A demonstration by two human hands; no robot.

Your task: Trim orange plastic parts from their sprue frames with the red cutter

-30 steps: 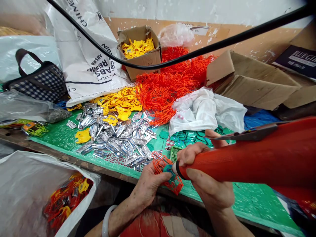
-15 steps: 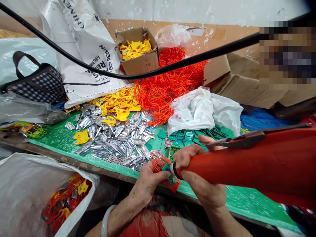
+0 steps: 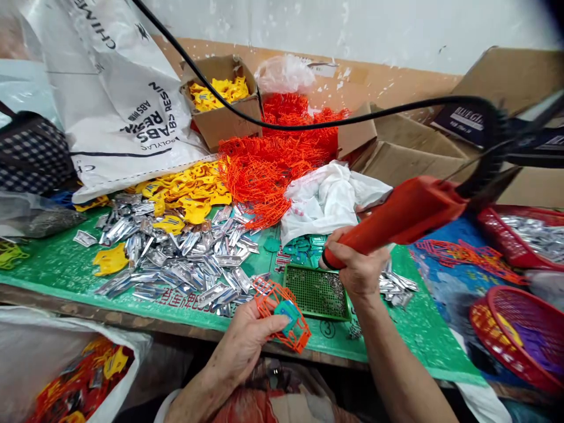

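Observation:
My left hand (image 3: 247, 341) is closed on an orange plastic frame (image 3: 282, 311) with a small teal piece on it, held just in front of the table's near edge. My right hand (image 3: 359, 264) grips the front of a red electric screwdriver (image 3: 405, 214) whose black cable (image 3: 282, 124) loops up and away over the table. The tool's tip is lifted off the frame and hovers above a small green perforated tray (image 3: 315, 291). A heap of silvery metal clips (image 3: 176, 252) lies left of the tray on the green mat (image 3: 57, 264).
Yellow plastic parts (image 3: 185, 191) and a pile of orange frames (image 3: 273, 158) lie behind the clips. A cardboard box (image 3: 220, 111) of yellow parts, a white resin sack (image 3: 118, 117), white plastic bag (image 3: 330, 197), red baskets (image 3: 515, 329) at right, a bag (image 3: 79, 370) of finished pieces bottom left.
The screwdriver has pulled back and up, away from the orange frame, which its tip touched before. The view has swung right, bringing the green tray and red baskets into sight.

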